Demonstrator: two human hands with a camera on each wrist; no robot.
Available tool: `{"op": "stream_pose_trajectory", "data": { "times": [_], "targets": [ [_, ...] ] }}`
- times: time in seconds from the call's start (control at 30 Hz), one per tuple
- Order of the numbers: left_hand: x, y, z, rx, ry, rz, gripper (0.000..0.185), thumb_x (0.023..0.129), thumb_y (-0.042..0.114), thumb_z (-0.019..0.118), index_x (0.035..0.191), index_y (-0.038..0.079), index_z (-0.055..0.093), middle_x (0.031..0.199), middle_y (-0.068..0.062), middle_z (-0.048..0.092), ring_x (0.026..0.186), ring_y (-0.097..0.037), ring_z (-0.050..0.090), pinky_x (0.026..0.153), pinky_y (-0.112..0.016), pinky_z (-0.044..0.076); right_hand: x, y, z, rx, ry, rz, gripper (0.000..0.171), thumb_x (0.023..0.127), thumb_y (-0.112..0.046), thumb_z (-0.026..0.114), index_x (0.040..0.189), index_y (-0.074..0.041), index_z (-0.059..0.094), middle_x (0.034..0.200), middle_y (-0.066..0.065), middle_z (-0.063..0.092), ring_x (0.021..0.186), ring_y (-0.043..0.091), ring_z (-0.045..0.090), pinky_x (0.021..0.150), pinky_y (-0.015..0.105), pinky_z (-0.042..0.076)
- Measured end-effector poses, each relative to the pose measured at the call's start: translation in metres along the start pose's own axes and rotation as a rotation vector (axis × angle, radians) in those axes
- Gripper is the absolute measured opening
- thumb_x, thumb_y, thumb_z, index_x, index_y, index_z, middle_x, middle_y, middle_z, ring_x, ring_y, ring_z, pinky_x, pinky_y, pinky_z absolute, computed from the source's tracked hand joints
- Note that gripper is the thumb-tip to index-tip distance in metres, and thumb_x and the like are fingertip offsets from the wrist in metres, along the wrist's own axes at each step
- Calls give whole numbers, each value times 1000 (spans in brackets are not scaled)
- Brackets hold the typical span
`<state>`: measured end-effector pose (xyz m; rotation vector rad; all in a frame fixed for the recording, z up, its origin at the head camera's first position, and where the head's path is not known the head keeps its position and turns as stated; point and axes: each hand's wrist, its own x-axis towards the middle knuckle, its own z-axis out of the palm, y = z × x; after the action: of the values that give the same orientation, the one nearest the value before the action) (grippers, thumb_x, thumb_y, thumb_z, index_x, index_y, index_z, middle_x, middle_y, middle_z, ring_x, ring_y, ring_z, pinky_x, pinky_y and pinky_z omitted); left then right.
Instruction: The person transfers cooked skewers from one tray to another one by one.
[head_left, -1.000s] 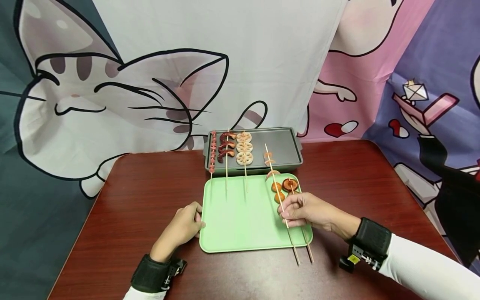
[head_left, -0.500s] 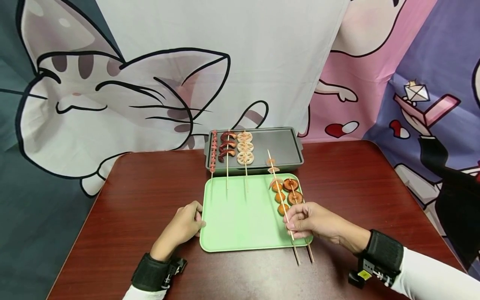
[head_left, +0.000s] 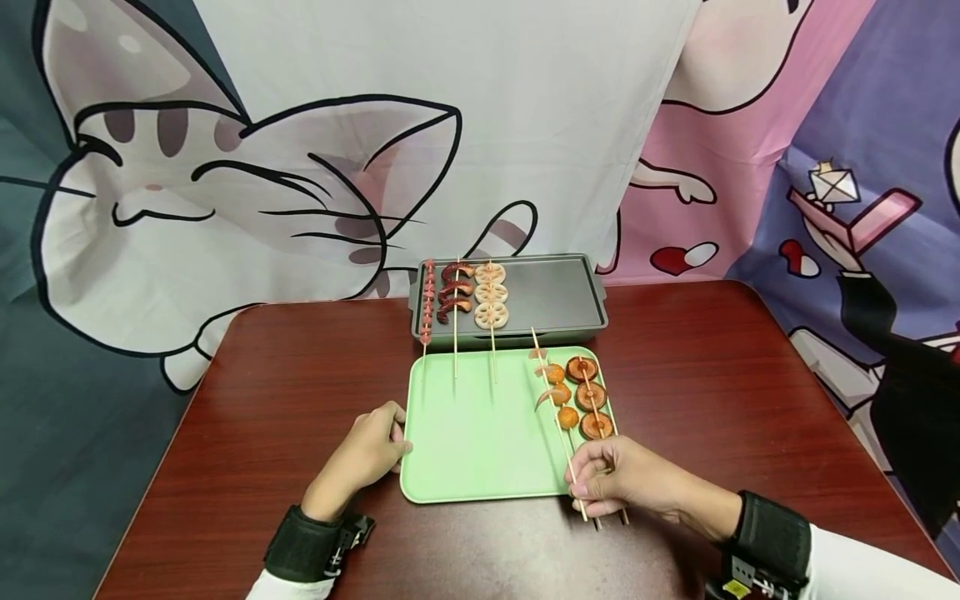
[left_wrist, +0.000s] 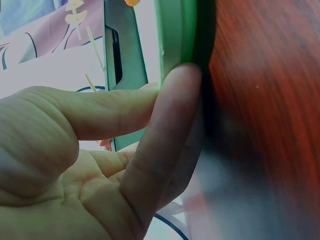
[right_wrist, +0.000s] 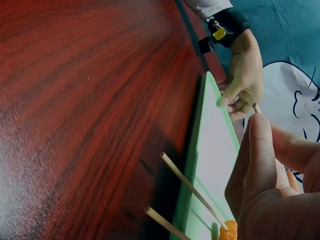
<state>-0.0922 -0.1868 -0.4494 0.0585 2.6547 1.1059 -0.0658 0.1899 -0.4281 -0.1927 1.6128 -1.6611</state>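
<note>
My left hand (head_left: 369, 446) pinches the left rim of the light green tray (head_left: 480, 454); in the left wrist view, thumb and a finger (left_wrist: 172, 115) meet at its edge. Between the thumb and fingers of my right hand (head_left: 622, 479) is the lower end of a skewer (head_left: 562, 437) with several thin, curved pinkish pieces. It slants over the tray's right side, partly across a skewer of orange balls (head_left: 567, 417). Right of that lies a skewer of brown mushroom slices (head_left: 591, 397). The right hand covers parts of both sticks, whose ends stick out past the tray's front edge.
Behind the tray stands a dark grey grill pan (head_left: 543, 292). On its left side lie a skewer of pink sausage pieces (head_left: 427, 304), one of dark red tentacle-like pieces (head_left: 454, 292) and one of lotus root slices (head_left: 491, 294). Their sticks reach over the tray.
My right hand has moved toward the front of the table, drawing its skewer off the pan's edge and down over the tray. The mushroom slices have come into view. My left hand stays put.
</note>
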Motion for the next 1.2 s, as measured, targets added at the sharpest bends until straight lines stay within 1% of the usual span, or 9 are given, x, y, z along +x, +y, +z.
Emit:
{"op": "stream_pose_trajectory", "data": {
  "times": [0.23, 0.47, 0.8, 1.0, 1.2],
  "targets": [
    [-1, 1, -1, 6, -10, -6, 26, 92, -6, 71, 114, -5, 57, 79, -8, 55, 55, -16, 62, 57, -30, 53, 0, 6, 5, -8, 13, 20, 21, 92, 6, 71, 104, 17, 58, 85, 7, 69, 78, 15, 72, 70, 25, 63],
    [-1, 1, -1, 21, -16, 0, 27, 92, -5, 70, 115, -5, 57, 77, -7, 55, 55, -16, 62, 58, -30, 52, 5, 7, 4, -53, 37, 44, 14, 92, 7, 70, 100, 14, 61, 84, 9, 69, 76, 15, 72, 70, 24, 62],
    [-1, 2, -1, 33, -16, 5, 26, 92, -5, 71, 114, -5, 57, 77, -6, 56, 55, -16, 61, 58, -29, 50, 11, 8, 4, -65, 49, 69, 12, 92, 8, 70, 99, 14, 62, 82, 9, 68, 75, 14, 72, 71, 25, 63],
    [0, 1, 0, 24, -18, -2, 25, 92, -5, 70, 113, -5, 57, 78, -7, 55, 55, -16, 61, 57, -29, 51, 15, 7, 4, -103, 73, 87, 11, 91, 8, 71, 97, 11, 64, 82, 9, 68, 73, 14, 73, 71, 26, 63],
    [0, 1, 0, 18, -15, 1, 24, 92, -6, 71, 112, -5, 57, 78, -7, 55, 55, -16, 61, 57, -29, 51, 19, 7, 4, -152, 75, 85, 10, 92, 6, 71, 98, 10, 65, 82, 8, 68, 73, 13, 72, 69, 24, 62]
  ]
}}
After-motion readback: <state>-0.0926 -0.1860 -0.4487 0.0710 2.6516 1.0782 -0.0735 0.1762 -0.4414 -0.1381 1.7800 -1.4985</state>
